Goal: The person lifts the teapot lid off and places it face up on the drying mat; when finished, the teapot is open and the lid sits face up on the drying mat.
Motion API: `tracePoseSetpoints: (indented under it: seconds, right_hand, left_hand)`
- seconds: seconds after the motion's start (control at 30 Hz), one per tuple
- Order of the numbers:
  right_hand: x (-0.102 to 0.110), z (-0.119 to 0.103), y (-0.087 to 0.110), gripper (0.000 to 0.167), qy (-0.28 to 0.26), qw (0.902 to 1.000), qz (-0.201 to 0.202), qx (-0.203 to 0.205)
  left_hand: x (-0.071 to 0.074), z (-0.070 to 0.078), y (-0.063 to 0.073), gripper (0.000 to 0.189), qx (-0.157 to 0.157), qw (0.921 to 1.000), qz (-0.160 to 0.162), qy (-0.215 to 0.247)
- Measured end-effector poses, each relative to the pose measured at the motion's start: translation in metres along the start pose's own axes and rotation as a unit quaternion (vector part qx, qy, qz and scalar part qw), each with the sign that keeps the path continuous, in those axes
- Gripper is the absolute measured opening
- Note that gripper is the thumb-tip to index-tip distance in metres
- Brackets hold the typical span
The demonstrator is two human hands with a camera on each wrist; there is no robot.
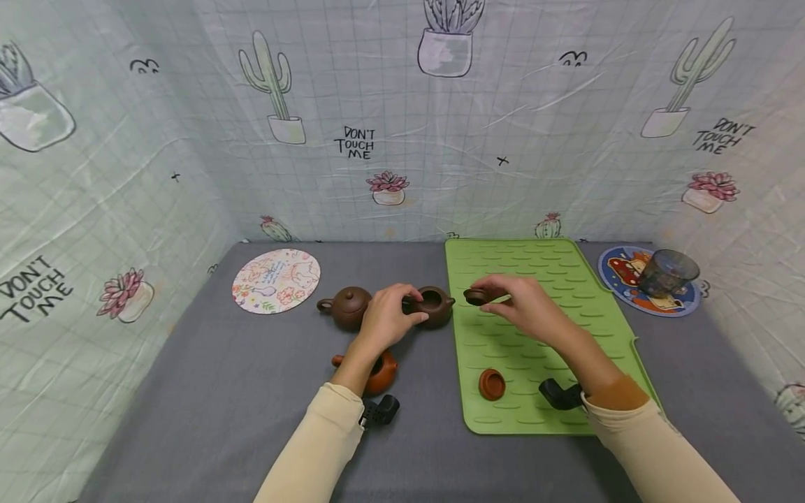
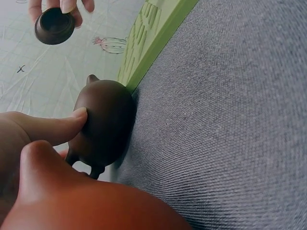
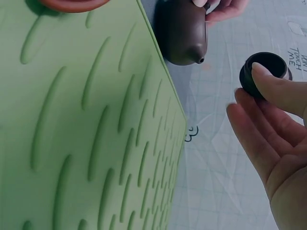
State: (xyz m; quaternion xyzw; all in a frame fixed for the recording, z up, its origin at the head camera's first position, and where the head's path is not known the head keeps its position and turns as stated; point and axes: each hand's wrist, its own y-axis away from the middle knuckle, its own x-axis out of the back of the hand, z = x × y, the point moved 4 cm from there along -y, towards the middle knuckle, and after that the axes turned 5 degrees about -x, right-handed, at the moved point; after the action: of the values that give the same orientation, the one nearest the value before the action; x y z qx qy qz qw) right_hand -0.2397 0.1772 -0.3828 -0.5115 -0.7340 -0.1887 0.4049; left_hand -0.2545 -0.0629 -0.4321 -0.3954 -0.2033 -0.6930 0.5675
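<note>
An uncovered dark brown teapot (image 1: 435,307) stands on the grey cloth, its spout toward the green mat. My left hand (image 1: 386,318) holds it at the handle side, the thumb against its body in the left wrist view. Above the mat's left part, my right hand (image 1: 527,307) pinches a small dark brown lid (image 3: 263,72) between thumb and fingers, its hollow underside showing. Left of my left hand is a second dark brown teapot (image 1: 349,308) with its lid on. Under my left forearm sits an orange-brown teapot (image 1: 381,376), partly covered by the arm.
An orange-brown lid (image 1: 492,384) lies hollow side up on the green ridged mat (image 1: 534,412). At the back right, a dark see-through cup (image 1: 668,272) stands tilted in view on a blue round coaster (image 1: 619,260). A floral round coaster (image 1: 277,281) lies back left.
</note>
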Motion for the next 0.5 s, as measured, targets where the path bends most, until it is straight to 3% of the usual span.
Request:
tracePoseSetpoints:
  seconds: [0.5]
  right_hand:
    - [-0.018,0.012,0.018,0.042,-0.017,0.9988,-0.045,0.0]
  left_hand:
    - [0.0,0.0,0.0,0.027,0.01,0.9998,-0.011,-0.012]
